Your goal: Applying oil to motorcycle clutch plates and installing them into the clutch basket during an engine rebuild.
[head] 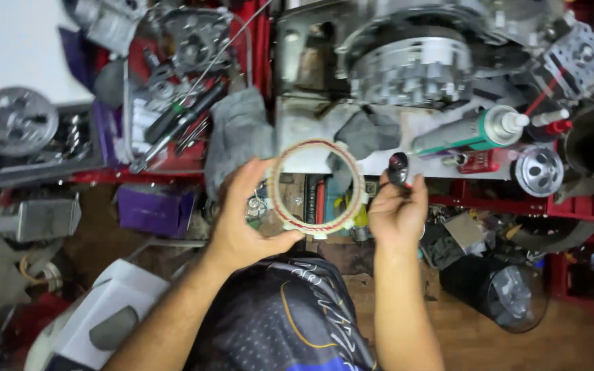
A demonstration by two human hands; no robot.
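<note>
Left hand grips toothed ring; right hand perhaps steadying.

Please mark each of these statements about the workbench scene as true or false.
1. The left hand holds a toothed ring plate. True.
2. The right hand is empty. False: it pinches a small dark round part.
3. A green-and-white tube lies right of the ring. True.
4. The ring lies flat on the bench. False: it is held up between the hands.
5. A purple box sits left of the left hand. True.
</note>
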